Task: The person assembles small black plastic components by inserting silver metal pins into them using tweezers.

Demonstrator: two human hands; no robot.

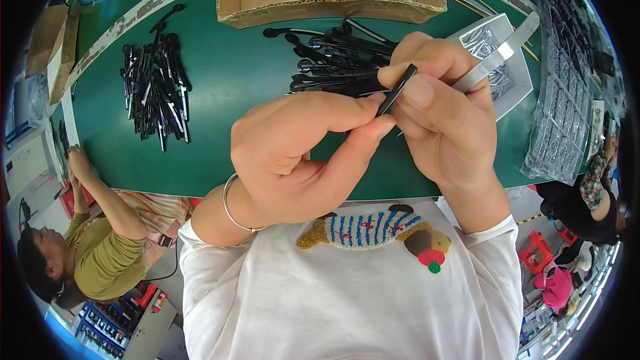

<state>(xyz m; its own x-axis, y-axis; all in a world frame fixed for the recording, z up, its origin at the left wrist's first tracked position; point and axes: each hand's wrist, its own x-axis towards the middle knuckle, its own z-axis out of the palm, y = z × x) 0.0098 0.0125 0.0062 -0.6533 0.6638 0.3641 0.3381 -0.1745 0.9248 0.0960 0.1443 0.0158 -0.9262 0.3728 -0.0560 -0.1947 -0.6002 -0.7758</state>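
Above the near part of the green table, both my hands pinch one slender black stick-shaped part. My left hand is closed, thumb and forefinger on its lower end. My right hand grips the upper end between thumb and fingers. Silver metal tweezers are also tucked in the right hand, sticking out to the upper right; their tips are hidden. Behind my hands lies a loose pile of long black parts with rounded ends, partly covered by my fingers.
Farther left is another heap of black parts. A cardboard box of white and blue strips stands at the back. To the right are a white box of small metal pieces and clear plastic trays. A co-worker sits at the left.
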